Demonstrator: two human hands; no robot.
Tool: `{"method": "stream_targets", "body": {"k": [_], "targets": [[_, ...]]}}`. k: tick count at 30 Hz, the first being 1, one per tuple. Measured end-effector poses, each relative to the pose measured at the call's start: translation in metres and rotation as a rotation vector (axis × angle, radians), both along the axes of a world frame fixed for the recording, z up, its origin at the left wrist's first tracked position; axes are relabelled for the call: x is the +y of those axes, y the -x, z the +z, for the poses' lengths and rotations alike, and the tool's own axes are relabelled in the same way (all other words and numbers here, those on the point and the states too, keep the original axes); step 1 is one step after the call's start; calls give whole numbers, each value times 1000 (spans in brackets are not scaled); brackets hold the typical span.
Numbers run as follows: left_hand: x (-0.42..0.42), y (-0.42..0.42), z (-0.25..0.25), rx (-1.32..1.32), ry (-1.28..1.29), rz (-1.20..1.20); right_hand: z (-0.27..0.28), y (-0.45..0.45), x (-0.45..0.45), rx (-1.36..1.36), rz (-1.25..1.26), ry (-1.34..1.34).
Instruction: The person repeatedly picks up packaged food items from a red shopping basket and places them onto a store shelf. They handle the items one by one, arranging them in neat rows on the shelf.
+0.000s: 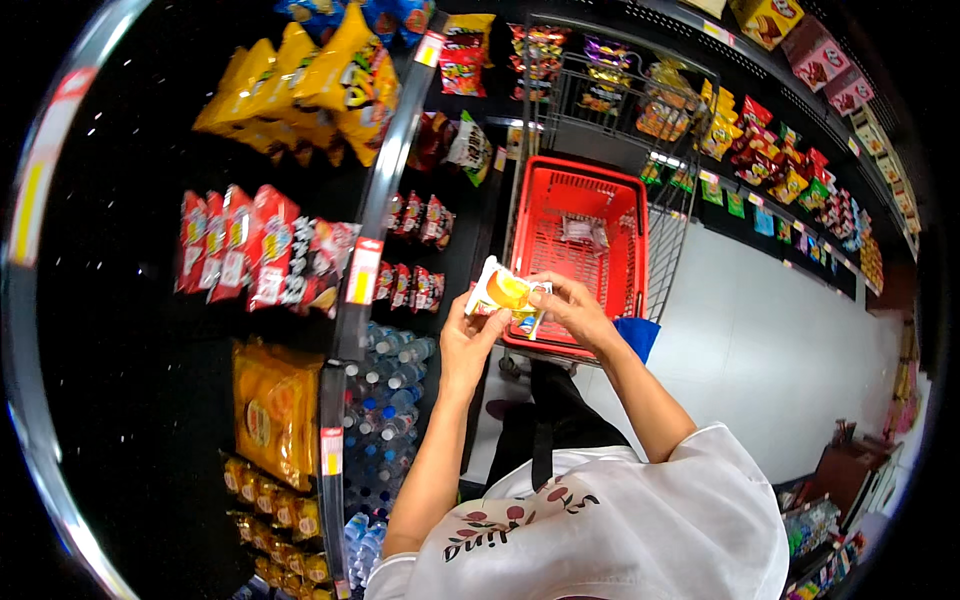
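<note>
Both my hands hold a small yellow and white snack packet (pixel 508 289) above the near edge of a red plastic basket (pixel 637 225). My left hand (pixel 469 337) grips its left and lower side, the thumb on its front. My right hand (pixel 570 304) pinches the right end between thumb and fingers. Inside the basket lie a few small clear-wrapped items (pixel 585 232), their contents too small to tell. The basket rests in a metal shopping cart (pixel 675 247).
Shelves at the left bear yellow snack bags (pixel 352 82), red packets (pixel 270 240), a large orange-yellow pack (pixel 276 412) and plastic bottles (pixel 397 375). More snack bags (pixel 757 142) line a shelf beyond the cart. A blue thing (pixel 637 337) is beside the basket's near right corner.
</note>
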State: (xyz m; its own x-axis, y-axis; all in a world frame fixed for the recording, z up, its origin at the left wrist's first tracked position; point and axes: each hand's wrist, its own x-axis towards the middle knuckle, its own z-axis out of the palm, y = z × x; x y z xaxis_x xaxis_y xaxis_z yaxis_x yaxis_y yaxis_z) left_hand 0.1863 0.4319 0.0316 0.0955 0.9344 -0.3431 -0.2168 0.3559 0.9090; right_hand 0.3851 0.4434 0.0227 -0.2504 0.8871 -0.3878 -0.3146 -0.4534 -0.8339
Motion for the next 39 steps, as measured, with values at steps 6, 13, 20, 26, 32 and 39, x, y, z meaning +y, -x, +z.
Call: {"method": "stream_targets", "body": {"k": [6, 13, 20, 26, 32, 39], "targets": [[-31, 40, 41, 68, -158, 214, 29, 50, -22, 13, 260, -194], [-82, 84, 96, 230, -292, 268, 88, 79, -13, -25, 354, -327], [-132, 112, 152, 298, -284, 347, 149, 125, -18, -146, 575, -460], [-174, 131, 185, 147, -450, 587, 181, 163, -37, -39, 504, -569], [-219, 134, 238, 422, -597, 771, 241, 189, -57, 107, 527, -712], [-268, 156, 324, 855, -977, 934, 348, 228, -75, 204, 505, -1111]]}}
